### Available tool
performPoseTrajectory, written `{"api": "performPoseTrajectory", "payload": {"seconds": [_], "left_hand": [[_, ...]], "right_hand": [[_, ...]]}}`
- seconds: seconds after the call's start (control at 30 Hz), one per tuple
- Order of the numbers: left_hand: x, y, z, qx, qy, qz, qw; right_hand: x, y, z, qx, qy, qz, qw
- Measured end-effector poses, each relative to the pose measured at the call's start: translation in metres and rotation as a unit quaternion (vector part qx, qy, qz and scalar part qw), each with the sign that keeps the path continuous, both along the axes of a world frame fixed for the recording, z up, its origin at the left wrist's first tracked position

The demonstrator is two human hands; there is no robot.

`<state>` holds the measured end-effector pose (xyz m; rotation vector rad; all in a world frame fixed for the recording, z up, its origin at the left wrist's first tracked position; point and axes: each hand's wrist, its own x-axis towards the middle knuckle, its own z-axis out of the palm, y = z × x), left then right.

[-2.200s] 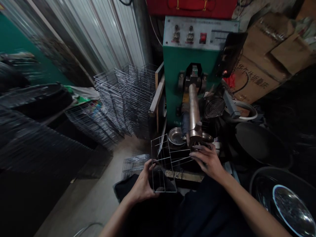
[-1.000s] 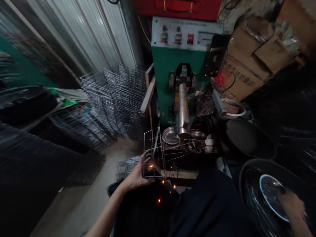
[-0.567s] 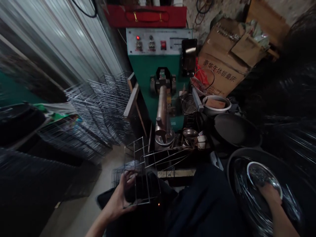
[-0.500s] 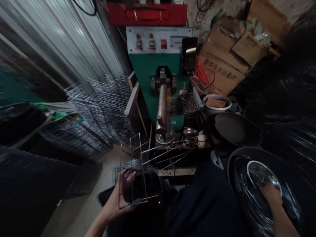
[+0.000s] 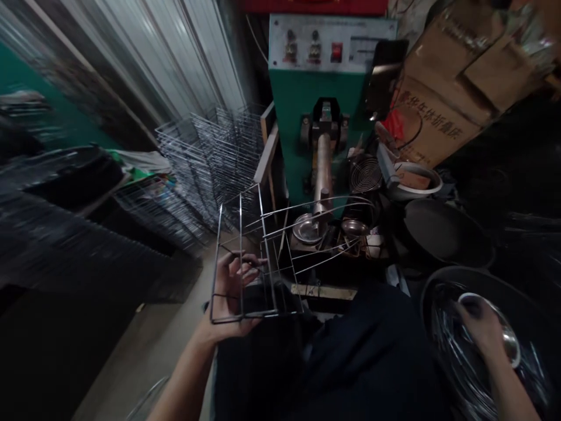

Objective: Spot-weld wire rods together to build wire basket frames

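My left hand (image 5: 232,283) grips a wire rack (image 5: 241,234) from below, its fingers reaching in among the bars. Long looped wires on the rack stretch right, in front of the thick metal arm (image 5: 324,161) of a green machine (image 5: 289,96). At the lower right, my right hand (image 5: 484,333) is over a round metal bowl (image 5: 512,344), partly covering it. Motion smears its fingers, and whether they hold anything is unclear. That bowl sits in a wide dark basin (image 5: 424,310) among several thin wires.
Stacked wire racks (image 5: 210,152) stand against the corrugated metal wall on the left. Beyond the basin are a dark round pan (image 5: 447,231) and a pale bowl (image 5: 432,186) with a brick-like block. A cardboard box (image 5: 438,117) leans at the back right.
The view has swung left and down. My left hand still holds the wire rack, now higher in the picture with its looped wires before the machine's arm. My right hand has shifted over the bowl.
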<state>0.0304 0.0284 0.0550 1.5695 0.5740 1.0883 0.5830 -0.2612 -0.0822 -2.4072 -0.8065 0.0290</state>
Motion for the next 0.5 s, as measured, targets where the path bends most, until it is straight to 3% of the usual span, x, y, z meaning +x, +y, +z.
{"api": "performPoseTrajectory", "payload": {"seconds": [0.03,0.1,0.23,0.37,0.5], "left_hand": [[0.000,0.000,0.003,0.002,0.008,0.000,1.000],[0.002,0.000,0.008,0.007,0.025,-0.005,1.000],[0.006,-0.001,0.017,0.026,0.030,-0.004,0.999],[0.006,-0.003,0.026,0.033,0.017,0.002,0.999],[0.002,0.000,0.032,0.033,0.011,0.005,0.999]], "right_hand": [[-0.026,0.024,0.017,0.056,0.026,0.052,0.997],[-0.083,0.073,0.050,0.089,0.058,0.192,0.976],[-0.177,0.154,0.101,0.112,0.001,0.436,0.893],[-0.218,0.203,0.108,0.113,-0.189,0.517,0.827],[-0.228,0.227,0.097,0.070,-0.248,0.541,0.800]]}}
